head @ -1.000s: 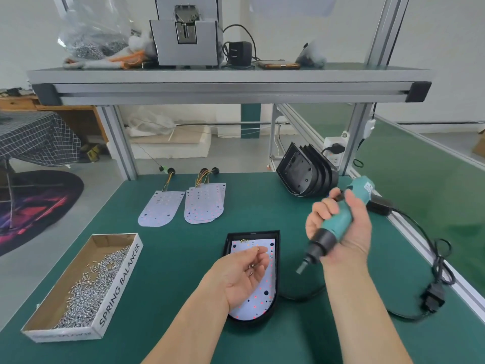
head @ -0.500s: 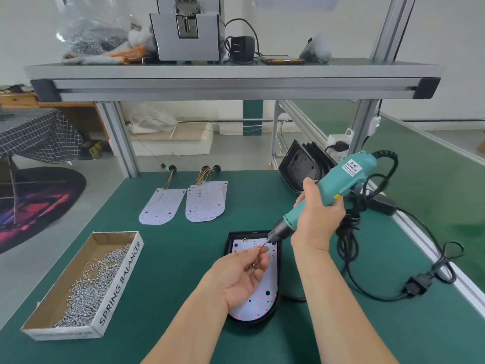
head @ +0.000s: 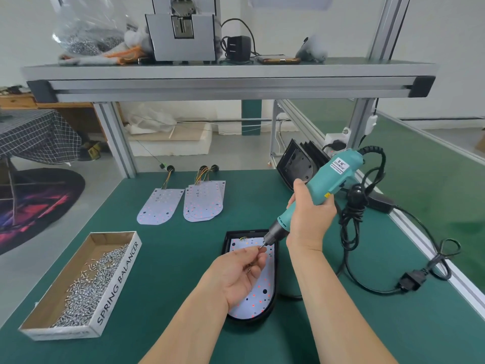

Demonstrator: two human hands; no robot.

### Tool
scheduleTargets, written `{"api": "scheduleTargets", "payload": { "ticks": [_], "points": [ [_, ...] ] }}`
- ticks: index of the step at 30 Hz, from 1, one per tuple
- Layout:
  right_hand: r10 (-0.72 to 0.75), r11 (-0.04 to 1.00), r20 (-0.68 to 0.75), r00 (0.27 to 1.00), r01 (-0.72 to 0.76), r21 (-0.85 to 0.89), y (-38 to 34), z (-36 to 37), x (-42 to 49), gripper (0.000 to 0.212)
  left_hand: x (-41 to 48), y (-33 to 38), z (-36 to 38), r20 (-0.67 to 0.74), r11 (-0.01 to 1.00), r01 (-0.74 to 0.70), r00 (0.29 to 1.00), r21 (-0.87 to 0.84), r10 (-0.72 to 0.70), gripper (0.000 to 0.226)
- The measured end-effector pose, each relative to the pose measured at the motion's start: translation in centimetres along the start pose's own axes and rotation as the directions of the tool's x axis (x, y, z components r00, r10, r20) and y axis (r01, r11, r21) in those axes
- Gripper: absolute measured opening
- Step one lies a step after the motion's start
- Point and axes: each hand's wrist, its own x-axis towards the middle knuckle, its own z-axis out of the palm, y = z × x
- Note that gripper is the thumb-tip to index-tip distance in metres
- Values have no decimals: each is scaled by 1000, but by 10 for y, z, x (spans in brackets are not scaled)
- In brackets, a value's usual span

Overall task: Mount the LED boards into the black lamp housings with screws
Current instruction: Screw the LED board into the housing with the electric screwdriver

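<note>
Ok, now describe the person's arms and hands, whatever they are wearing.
Both are bare. The left hand and right hand wear no gloves, and no watch or band shows at either wrist. The left forearm and right forearm run uncovered to the picture's bottom edge; no sleeve is in view.

The wall (head: 26, 35) is white. The floor (head: 39, 258) is gray and smooth. In front is a green table (head: 170, 298) with a gray metal shelf (head: 231, 74) above it on silver posts (head: 114, 137). On the left a dark checked cloth (head: 34, 137) covers a small table, and a round dark rug (head: 39, 203) with red and blue marks lies below. White foam blocks (head: 170, 143) lie on the floor. The light is soft.
</note>
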Motion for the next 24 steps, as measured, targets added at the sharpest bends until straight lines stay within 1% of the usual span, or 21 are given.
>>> {"api": "scheduleTargets", "payload": {
  "ticks": [4, 7, 9, 10, 11, 12, 13, 14, 15, 16, 17, 19, 22, 24],
  "points": [
    [-21, 1000, 13, 1000, 21, -23, -1, 3, -4, 19, 1, -4, 0, 1, 999, -39, 999, -11, 39, 17],
    [-50, 997, 8, 999, 50, -56, -5, 3, -3, 17, 0, -7, 2, -11, 995, -103, 995, -10, 103, 11],
    [-84, 994, 12, 996, 84, -65, -10, 3, 2, 16, 0, -11, 5, -56, 986, -159, 985, 56, 162, 13],
    [-101, 992, 16, 995, 101, -72, -12, 2, 4, 15, 0, -14, 7, -91, 967, -195, 973, 165, 212, 16],
    [-120, 989, 21, 993, 121, -84, -14, 2, 7, 14, 0, -18, 9, -133, 910, -222, 950, 349, 283, 20],
    [-139, 985, 30, 990, 141, -98, -15, 1, 8, 14, 0, -22, 11, -162, 784, -226, 910, 579, 382, 23],
    [-157, 981, 42, 987, 161, -109, -16, -1, 10, 14, 2, -26, 12, -150, 571, -198, 850, 797, 505, 27],
    [-176, 976, 56, 983, 181, -120, -15, -2, 11, 14, 2, -29, 14, -89, 310, -130, 793, 942, 603, 29],
    [-194, 970, 71, 978, 202, -133, -14, -4, 11, 16, 1, -31, 15, -21, 97, -58, 754, 994, 657, 31],
    [-210, 964, 87, 974, 221, -149, -11, -6, 11, 17, -1, -32, 17, 28, -8, -30, 733, 1000, 680, 33],
    [-224, 958, 104, 969, 239, -161, -9, -8, 10, 19, -1, -31, 19, 58, -55, -29, 729, 998, 682, 35],
    [-249, 944, 132, 960, 271, -191, -3, -12, 9, 22, 1, -31, 22, 92, -107, -27, 740, 994, 667, 35],
    [-286, 920, 154, 946, 316, -230, 5, -18, 9, 22, 1, -33, 23, 138, -202, -8, 757, 979, 639, 27],
    [-311, 904, 170, 935, 346, -252, 9, -20, 9, 24, 2, -34, 23, 152, -245, 10, 760, 969, 631, 23]
  ]
}}
